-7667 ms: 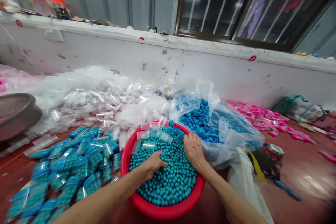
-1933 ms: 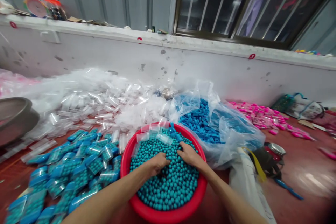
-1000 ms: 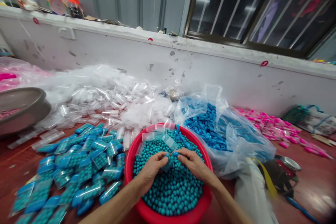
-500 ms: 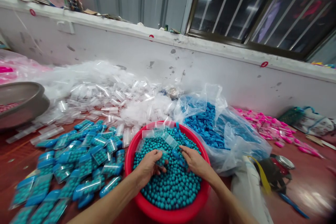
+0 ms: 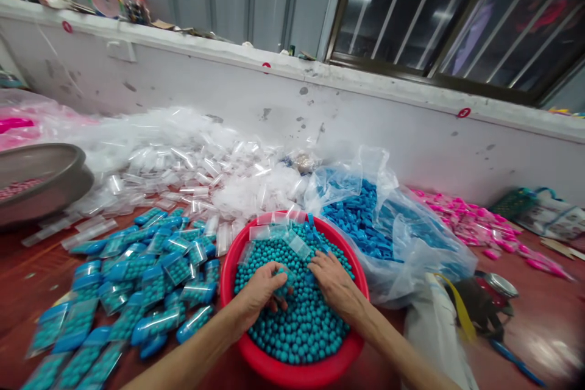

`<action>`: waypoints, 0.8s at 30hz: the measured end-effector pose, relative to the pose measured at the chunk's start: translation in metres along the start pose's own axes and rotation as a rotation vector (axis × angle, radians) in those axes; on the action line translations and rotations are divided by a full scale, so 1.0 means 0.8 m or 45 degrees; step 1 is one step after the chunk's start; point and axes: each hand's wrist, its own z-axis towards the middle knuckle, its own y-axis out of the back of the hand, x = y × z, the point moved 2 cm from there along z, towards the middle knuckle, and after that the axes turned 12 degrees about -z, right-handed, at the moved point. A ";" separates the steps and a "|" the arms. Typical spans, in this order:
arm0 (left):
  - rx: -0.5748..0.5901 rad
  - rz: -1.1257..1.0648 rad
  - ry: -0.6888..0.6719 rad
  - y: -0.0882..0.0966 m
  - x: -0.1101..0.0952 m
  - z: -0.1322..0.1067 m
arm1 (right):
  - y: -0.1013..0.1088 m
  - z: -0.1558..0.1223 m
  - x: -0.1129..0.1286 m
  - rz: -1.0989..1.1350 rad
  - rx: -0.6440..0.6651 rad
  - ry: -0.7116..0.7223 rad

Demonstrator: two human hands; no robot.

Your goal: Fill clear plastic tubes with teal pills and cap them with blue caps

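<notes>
A red basin (image 5: 231,256) is filled with round teal beads (image 5: 297,341). Over its left half, my left hand (image 5: 260,291) is closed around a small clear plastic case (image 5: 287,280), with teal showing through it. My right hand (image 5: 336,285) is palm down on the beads at the right, fingers bent together; what lies under them is hidden. Several empty clear cases (image 5: 299,246) rest on the beads near the far rim. Close to them are some blue caps (image 5: 312,228).
Left of the basin lie bead-filled cases with blue caps (image 5: 153,283). Behind is a heap of empty clear cases (image 5: 196,164). A plastic bag of blue caps (image 5: 361,219) stands at the right, pink pieces (image 5: 470,219) beyond. A brown bowl (image 5: 68,186) sits far left.
My right hand has turned palm down, and its fingers have come together on the beads. The left hand keeps the clear case in about the same place. The view has shifted slightly.
</notes>
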 end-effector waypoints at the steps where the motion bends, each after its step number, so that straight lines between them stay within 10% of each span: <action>1: -0.007 0.032 -0.018 -0.001 0.001 0.001 | 0.000 0.000 0.001 0.166 0.015 -0.059; 9: 0.168 0.106 -0.166 -0.012 -0.003 -0.006 | -0.002 0.007 0.021 1.532 0.303 -0.279; 24: 0.235 0.160 -0.237 -0.014 0.005 -0.006 | 0.009 0.014 -0.002 1.473 0.772 -0.200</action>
